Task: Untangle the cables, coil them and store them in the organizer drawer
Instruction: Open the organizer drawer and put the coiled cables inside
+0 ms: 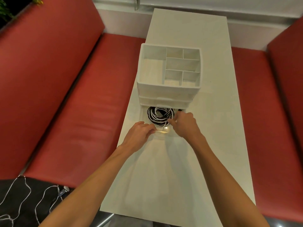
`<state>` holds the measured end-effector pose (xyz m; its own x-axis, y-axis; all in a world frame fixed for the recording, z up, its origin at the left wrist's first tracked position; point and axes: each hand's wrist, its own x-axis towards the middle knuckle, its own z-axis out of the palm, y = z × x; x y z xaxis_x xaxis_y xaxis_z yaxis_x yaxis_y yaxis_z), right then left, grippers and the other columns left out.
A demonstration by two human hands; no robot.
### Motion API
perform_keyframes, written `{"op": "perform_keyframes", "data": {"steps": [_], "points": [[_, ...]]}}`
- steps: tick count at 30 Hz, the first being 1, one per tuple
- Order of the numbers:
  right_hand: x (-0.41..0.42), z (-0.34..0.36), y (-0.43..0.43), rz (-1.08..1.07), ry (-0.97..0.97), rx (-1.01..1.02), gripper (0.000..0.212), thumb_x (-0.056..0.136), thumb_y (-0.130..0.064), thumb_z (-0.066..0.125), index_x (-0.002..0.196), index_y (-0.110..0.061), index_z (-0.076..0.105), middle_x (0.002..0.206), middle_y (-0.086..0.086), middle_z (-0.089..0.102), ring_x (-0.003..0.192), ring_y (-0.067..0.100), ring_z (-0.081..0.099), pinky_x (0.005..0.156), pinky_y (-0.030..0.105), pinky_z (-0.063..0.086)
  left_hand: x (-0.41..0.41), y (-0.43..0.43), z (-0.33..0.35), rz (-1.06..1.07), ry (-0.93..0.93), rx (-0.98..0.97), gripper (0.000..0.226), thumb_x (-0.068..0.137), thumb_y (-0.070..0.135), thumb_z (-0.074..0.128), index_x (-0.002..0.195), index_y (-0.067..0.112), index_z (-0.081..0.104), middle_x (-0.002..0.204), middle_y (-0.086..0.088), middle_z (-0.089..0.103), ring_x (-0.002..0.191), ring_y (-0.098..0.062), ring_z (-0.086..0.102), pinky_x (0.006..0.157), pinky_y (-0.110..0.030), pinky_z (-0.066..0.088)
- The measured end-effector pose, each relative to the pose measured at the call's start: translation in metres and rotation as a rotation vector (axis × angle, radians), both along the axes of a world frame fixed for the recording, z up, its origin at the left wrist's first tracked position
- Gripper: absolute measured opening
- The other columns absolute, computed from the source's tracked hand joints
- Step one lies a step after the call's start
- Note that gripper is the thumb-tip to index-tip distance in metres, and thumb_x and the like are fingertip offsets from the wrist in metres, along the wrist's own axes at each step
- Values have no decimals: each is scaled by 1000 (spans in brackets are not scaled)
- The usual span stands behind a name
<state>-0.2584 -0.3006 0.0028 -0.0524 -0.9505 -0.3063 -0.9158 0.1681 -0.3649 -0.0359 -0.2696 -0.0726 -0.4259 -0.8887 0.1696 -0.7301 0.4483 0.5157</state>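
Red benches (65,112) flank the white counter (188,161); left hand (139,135) pinches the front of the open white plastic drawer (143,115), right hand (185,124) curls over coiled black-and-white cables (157,116), grip unclear

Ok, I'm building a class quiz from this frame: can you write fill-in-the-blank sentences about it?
1. The organizer has its ____ drawer pulled open.
2. Coiled inside lie black and white ____.
3. The right hand touches them; the left hand is at the drawer's ____ edge.
4. The benches beside the table are ____.
Missing: bottom; cables; front; red.
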Motion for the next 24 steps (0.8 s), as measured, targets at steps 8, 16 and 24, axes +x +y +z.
{"op": "perform_keyframes", "data": {"steps": [8, 16, 24], "points": [[32, -9, 2, -102, 68, 122, 57, 103, -54, 68, 136, -9, 56, 128, 16, 64, 116, 41, 67, 89, 46, 55, 3, -1, -5, 10, 40, 45, 8, 103, 9, 71, 107, 13, 75, 94, -1, 80, 81, -30, 71, 103, -39, 51], [18, -22, -9, 495, 21, 107, 16, 104, -14, 70, 116, -16, 81, 110, 1, 51, 109, 26, 63, 94, 31, 49, 4, 1, 4, 16, 45, 20, 9, 101, 18, 75, 106, 12, 80, 98, -2, 77, 87, -26, 65, 77, -42, 56], [19, -32, 21, 69, -502, -230, 4, 94, -20, 84, 97, -19, 87, 82, -22, 69, 78, 4, 67, 80, 26, 55, 2, 3, 9, 46, 51, 55, 13, 103, 24, 73, 107, 13, 79, 103, -1, 76, 93, -24, 65, 83, -41, 57]]}}
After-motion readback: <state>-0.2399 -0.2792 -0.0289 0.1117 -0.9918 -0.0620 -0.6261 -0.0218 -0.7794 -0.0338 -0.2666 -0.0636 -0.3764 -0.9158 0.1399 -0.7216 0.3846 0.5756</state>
